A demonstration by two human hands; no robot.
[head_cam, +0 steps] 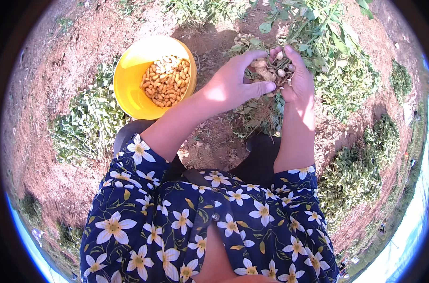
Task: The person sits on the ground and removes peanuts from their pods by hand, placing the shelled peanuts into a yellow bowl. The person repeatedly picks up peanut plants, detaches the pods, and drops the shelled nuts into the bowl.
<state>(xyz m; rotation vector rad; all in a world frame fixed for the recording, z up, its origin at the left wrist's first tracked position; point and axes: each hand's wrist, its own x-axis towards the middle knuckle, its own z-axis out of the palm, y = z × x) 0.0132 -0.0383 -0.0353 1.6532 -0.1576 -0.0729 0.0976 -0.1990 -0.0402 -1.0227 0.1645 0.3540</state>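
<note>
A pulled peanut plant lies before me, its leafy green tops (315,39) pointing away and its roots towards my body. My right hand (299,76) grips the base of the plant, where stems and pods bunch together. At the left of that bunch, my left hand (241,76) has thumb and fingers around several peanut pods (264,70). Small pale pods (281,73) show between the two hands. To the left of my left forearm stands a yellow bucket (127,90), holding many shelled-on peanuts (166,83) in its bottom.
Heaps of peanut plants lie on the reddish soil (83,46): one heap (90,116) left of the bucket, another (352,173) at the right, and one (203,12) at the far side. Thin dry roots (260,115) hang below my hands. My knees flank the near ground.
</note>
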